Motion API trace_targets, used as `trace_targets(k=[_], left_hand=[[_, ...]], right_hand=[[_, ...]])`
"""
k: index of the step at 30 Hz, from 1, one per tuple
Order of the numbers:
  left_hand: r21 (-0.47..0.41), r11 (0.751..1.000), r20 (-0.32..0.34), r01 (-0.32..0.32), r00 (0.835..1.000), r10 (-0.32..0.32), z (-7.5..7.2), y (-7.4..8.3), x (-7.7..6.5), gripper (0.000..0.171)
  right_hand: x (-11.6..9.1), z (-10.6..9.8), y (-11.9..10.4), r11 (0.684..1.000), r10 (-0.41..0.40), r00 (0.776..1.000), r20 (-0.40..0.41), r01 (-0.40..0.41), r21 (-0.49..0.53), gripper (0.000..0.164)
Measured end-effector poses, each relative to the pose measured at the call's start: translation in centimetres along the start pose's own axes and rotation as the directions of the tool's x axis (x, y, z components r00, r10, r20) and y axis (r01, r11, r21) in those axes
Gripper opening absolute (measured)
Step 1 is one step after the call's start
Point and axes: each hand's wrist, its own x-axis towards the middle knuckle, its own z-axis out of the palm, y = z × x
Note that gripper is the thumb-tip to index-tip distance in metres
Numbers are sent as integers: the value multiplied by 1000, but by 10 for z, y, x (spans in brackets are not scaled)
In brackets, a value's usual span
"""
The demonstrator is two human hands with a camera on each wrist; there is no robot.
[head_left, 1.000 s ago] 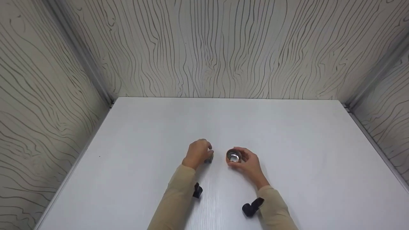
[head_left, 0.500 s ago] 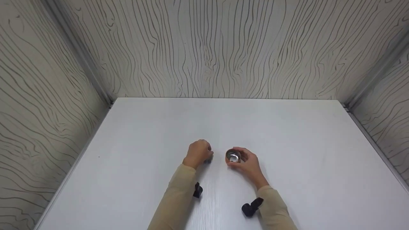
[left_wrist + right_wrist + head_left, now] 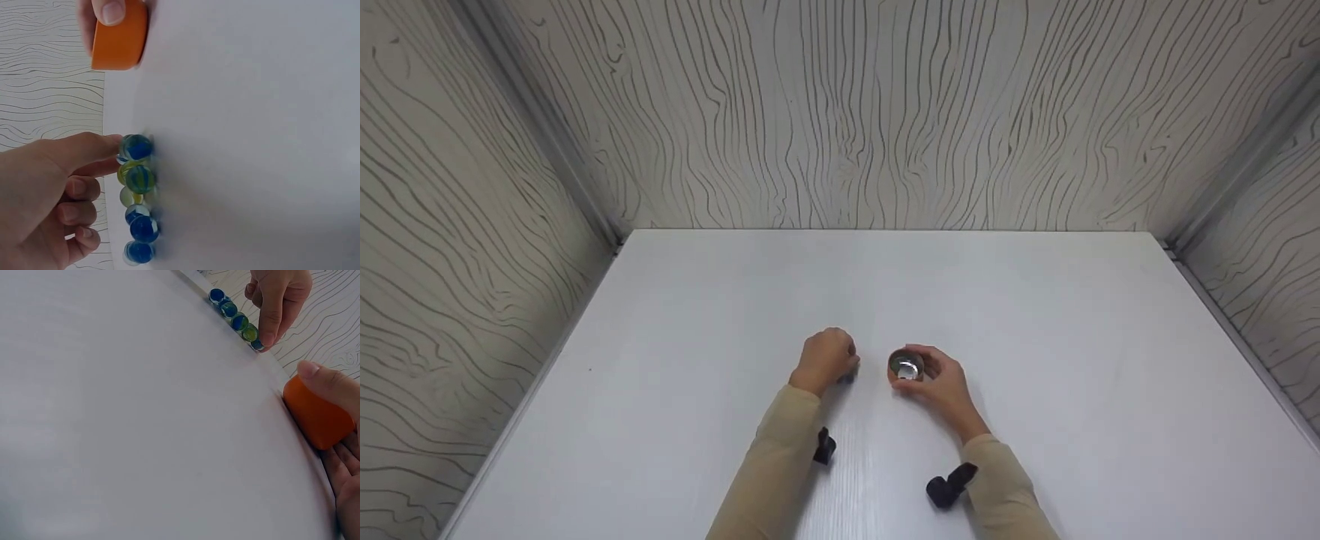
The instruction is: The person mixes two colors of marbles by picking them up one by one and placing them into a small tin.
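My left hand (image 3: 823, 358) is down at a cluster of glass marbles (image 3: 144, 228) on the white table. Its thumb and forefinger pinch a blue-green marble (image 3: 138, 147) at the end of the group nearest the bowl. The other marbles, clear with blue, green and yellow swirls, lie along the hand, mostly hidden beneath it in the head view. To the right, my right hand (image 3: 949, 382) grips a small orange bowl (image 3: 316, 415) by its sides, thumb on the near side. The bowl stands on the table, and its inside (image 3: 906, 366) is shiny and silvery.
The white table (image 3: 697, 300) runs back to a wood-grain patterned panel (image 3: 840, 120). Similar panels rise at both sides. Black wrist-camera mounts (image 3: 949, 489) stick out from both sleeves close over the table.
The thumb and forefinger of my left hand have drawn together at the marbles. My right hand keeps its grip on the bowl, nearly unmoved.
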Motion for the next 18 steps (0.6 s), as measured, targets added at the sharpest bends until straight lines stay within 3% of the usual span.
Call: trace_targets(k=[10, 18], left_hand=[[11, 1000, -6, -25, 1000, 25, -1, 0, -2, 14], [-14, 1000, 6, -6, 1000, 6, -1, 0, -2, 15]], right_hand=[[2, 0, 1, 999, -6, 1000, -8, 6, 32, 59], [0, 0, 0, 1000, -2, 1000, -7, 2, 11, 59]])
